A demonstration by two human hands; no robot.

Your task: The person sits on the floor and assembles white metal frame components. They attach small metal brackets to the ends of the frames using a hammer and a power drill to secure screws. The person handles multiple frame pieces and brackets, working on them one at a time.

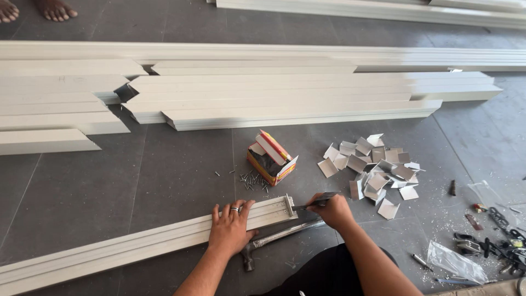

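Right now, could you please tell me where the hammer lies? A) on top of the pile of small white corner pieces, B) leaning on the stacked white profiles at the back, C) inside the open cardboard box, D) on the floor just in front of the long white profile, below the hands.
D: the hammer lies flat on the grey floor, alongside the long white profile that the left hand presses down.

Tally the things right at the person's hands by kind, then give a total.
White profile strip under the left hand: 1
Small metal bracket at the strip's end: 1
Dark hand tool in the right hand: 1
Hammer on the floor by the strip: 1
Open cardboard box of nails: 1
Total: 5
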